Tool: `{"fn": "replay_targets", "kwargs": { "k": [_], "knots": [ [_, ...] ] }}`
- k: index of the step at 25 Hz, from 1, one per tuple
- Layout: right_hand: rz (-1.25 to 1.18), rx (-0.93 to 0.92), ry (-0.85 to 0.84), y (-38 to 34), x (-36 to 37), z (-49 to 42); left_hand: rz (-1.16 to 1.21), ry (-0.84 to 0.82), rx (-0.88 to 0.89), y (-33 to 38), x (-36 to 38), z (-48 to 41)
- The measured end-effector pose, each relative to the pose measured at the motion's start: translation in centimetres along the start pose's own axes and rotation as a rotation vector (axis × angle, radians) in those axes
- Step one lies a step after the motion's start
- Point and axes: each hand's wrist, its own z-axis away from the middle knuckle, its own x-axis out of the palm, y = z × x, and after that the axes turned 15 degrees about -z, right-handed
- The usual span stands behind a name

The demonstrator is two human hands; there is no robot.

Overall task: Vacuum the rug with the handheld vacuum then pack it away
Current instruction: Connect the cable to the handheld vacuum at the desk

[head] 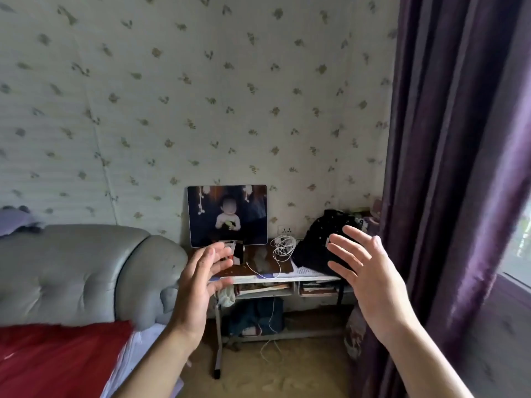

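Observation:
Both of my hands are raised in front of me, palms facing each other, fingers spread and holding nothing. My left hand is in front of the left end of a small bedside table. My right hand is in front of a black bag on that table. A beige carpet-like floor lies below the table. No handheld vacuum is in view.
A grey padded headboard and a bed with a red cover fill the left. A framed photo and a coiled white cable are on the table. A purple curtain hangs at the right beside a window.

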Motion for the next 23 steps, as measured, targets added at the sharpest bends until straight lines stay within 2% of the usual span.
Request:
{"fn": "replay_targets", "kwargs": {
  "k": [10, 16, 23],
  "knots": [
    [0.036, 0.084, 0.029, 8.9, -4.2, -21.9, -0.09, 0.069, -0.081, -8.5, 3.7, -20.5],
    [0.01, 0.107, 0.094, 14.4, -6.3, -31.6, -0.006, 0.012, -0.126, -14.7, 5.8, -31.7],
    [0.117, 0.106, 0.177, 20.3, -6.6, -45.2, 0.078, -0.056, -0.171, -19.8, 8.5, -46.5]
  ]
}}
